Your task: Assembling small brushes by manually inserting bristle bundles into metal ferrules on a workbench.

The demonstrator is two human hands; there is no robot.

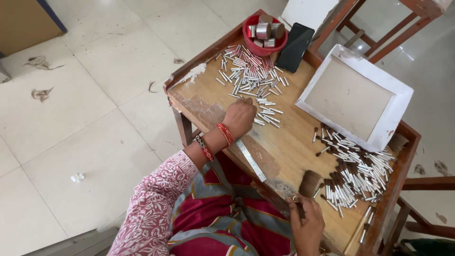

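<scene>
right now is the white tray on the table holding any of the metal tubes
No, the white tray is bare inside; the metal tubes lie in piles on the wooden table beside it.

On the desk [284,142], a bowl [264,34] of metal cylinders sits at the far corner with a phone [295,46] just right of it. Loose metal tubes [251,78] lie before the bowl. A shallow tray [354,95] rests farther right, and finished brushes [355,175], perhaps partly under it, are heaped nearer.
</scene>
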